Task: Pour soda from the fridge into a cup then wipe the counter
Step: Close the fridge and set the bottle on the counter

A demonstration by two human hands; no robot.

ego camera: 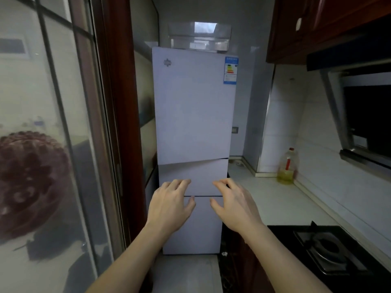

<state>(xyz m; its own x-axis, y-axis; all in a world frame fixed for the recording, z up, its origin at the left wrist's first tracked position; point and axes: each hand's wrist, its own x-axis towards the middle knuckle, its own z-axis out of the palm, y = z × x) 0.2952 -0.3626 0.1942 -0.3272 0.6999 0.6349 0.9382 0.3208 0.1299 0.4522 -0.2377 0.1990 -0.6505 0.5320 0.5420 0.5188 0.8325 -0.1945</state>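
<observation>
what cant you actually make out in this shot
Head view:
- Inside of the fridge: doors shut, so no soda seen.
- Energy label: print too small to read.
- Stove: cut off by the right edge.
- Left hand, right hand: contact with fridge unclear.

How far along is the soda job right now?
Nothing looks done: the tall white three-door fridge is closed, and no soda or cup shows. In hand: left hand and right hand are raised empty before it. Left: open fridge, pour, wipe the pale counter.
</observation>
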